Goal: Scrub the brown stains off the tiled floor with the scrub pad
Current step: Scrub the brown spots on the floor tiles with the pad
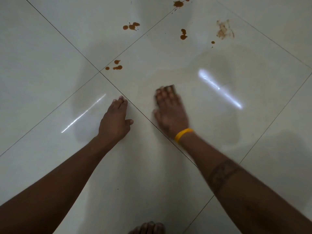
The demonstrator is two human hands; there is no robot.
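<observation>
Pale tiled floor [50, 48]; right hand [170, 114] presses one pad [171, 87] flat, left hand [114, 122] splayed empty, six stains [133, 26] beyond.

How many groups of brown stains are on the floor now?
5 clusters: near the grout crossing, top centre, top edge, centre right, smeared patch far right. More may lie outside view.

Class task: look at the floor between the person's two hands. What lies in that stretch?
In the head view, only bare tile and a dark grout line lie between the left hand and the right hand, which presses the scrub pad.
</observation>
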